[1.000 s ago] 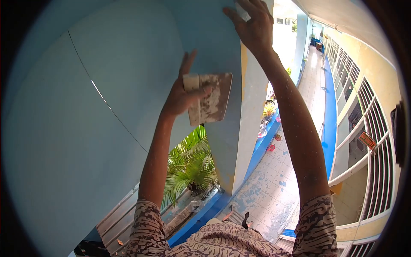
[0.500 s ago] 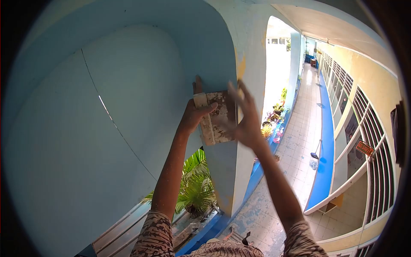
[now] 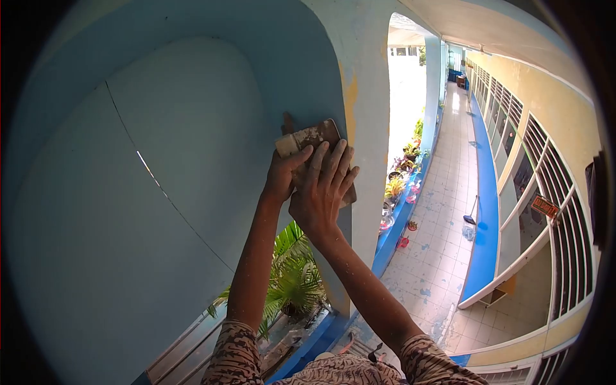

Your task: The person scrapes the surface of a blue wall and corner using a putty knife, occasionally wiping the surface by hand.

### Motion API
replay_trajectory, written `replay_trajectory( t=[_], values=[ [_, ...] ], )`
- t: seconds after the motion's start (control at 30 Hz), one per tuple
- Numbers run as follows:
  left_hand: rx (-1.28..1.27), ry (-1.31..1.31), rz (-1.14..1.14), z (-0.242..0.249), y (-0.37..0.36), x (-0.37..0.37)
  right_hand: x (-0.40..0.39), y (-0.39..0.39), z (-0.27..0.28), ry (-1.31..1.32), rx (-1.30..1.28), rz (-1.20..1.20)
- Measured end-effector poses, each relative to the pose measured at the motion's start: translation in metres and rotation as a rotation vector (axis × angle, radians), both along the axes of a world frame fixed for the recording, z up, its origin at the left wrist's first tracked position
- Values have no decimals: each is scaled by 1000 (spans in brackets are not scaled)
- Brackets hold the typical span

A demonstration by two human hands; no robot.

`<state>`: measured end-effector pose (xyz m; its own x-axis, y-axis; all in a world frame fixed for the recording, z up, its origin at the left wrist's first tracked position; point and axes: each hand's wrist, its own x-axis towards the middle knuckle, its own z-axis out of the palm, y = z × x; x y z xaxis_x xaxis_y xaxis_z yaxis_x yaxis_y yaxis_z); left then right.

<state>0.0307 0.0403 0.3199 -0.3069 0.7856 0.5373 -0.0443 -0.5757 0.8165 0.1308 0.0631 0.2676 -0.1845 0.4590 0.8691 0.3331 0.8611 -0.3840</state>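
Note:
A flat rectangular plate (image 3: 324, 130), smeared with dried plaster and with a pale strip along its left edge, is held up against the blue-painted pillar (image 3: 369, 147). My left hand (image 3: 281, 172) grips that left edge, thumb across the front and fingers going behind it. Laid flat over the plate's front is my right hand (image 3: 322, 192), its dusty fingers stretched upward and slightly apart. The plate's lower middle is hidden under this hand. Yellowish patches of bare paint mark the pillar beside the plate.
A blue wall panel (image 3: 141, 212) with a thin dark line fills the left. Below are a palm plant (image 3: 295, 276) and a slatted bench (image 3: 183, 353). Rightward runs a tiled corridor (image 3: 443, 224) with potted flowers (image 3: 396, 186), a dustpan (image 3: 469, 220) and barred windows (image 3: 545, 173).
My right hand, blurred and raised off the plate's right side before, now lies across its front. The plate has tilted and shifted slightly left and up in view.

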Motion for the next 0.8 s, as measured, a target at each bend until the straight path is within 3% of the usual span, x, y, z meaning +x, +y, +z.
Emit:
replay_trajectory(
  t=[0.13,0.23,0.3,0.33,0.4,0.43,0.5,0.53,0.57,0.63,0.8],
  values=[
    [2,111,-37,-13,3,-13,16,3,-9,45,-16,105],
    [110,301,113,-17,8,-18,49,5,-11,-37,61,187],
    [109,911,367,9,-2,-10,68,12,-25,76,10,291],
    [102,903,366,16,1,-10,79,17,-33,190,-40,394],
    [172,841,503,27,14,-12,114,23,-45,129,-563,417],
    [162,835,499,29,26,-17,123,39,-69,213,-506,404],
    [211,937,874,31,60,-23,135,69,-115,290,-454,388],
    [236,985,1061,28,72,-27,140,80,-132,499,-718,504],
    [229,984,1054,24,79,-29,144,84,-140,714,-981,614],
    [437,1072,1281,11,89,-29,150,79,-157,769,-1061,657],
    [444,1128,1228,8,79,-42,127,56,-169,796,-1286,759]
  ],
)
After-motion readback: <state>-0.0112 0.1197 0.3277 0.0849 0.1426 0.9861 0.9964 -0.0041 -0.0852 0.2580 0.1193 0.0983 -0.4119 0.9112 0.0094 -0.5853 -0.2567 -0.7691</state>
